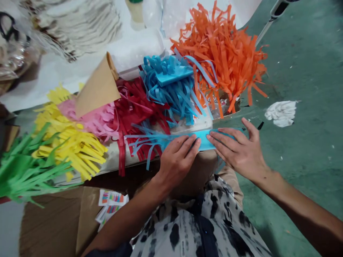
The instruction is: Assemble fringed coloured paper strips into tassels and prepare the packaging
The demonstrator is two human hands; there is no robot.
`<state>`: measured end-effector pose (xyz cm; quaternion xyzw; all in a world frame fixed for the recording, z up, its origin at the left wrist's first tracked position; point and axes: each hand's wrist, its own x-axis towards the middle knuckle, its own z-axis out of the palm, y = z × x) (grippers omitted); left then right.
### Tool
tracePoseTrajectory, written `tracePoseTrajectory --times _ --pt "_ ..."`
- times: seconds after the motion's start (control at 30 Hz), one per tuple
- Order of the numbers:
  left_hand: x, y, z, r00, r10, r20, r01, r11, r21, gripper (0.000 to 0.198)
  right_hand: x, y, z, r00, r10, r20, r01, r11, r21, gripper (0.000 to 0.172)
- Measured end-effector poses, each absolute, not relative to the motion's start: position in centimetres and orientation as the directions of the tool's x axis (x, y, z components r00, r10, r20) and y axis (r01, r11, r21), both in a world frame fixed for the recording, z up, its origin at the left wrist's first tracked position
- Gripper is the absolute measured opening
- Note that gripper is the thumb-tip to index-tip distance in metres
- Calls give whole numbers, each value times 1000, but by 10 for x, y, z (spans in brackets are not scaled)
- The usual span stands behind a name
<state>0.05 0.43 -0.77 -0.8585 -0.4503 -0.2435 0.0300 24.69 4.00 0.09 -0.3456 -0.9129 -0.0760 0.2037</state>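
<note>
Blue fringed paper strip (187, 139) lies across the front of the paper pile, solid band under both hands, cut fringe trailing left over the red bunch. Left hand (177, 162) lies flat on the band, fingers extended and close together, thumb hidden, no closed grip. Right hand (237, 151) is also flat and open, fingers slightly spread, fingertips just beside the left hand's, thumb lifted wide. Both forearms angle in from below, above a black-and-white patterned shirt (187, 228). Behind the hands sit fringed paper bunches: blue (168, 85), orange (219, 60), red (136, 107), pink (91, 117), yellow (72, 142), green (26, 167). Kraft paper cone (98, 85) sits above the pink. Lower left, printed colour sheets (111, 203) lie on cardboard (53, 225). Right, white paper scrap (281, 113) on green floor (308, 64).
</note>
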Motion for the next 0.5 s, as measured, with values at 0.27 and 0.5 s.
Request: tracePoseTrajectory --times 0.27,0.5 --pt "-19 11 15 287 894 344 824 -413 387 6 260 52 6 -531 763 368 652 646 -398 16" --pt "-14 19 12 114 942 316 885 -241 398 11 242 60 12 -396 885 246 773 466 -431 21"
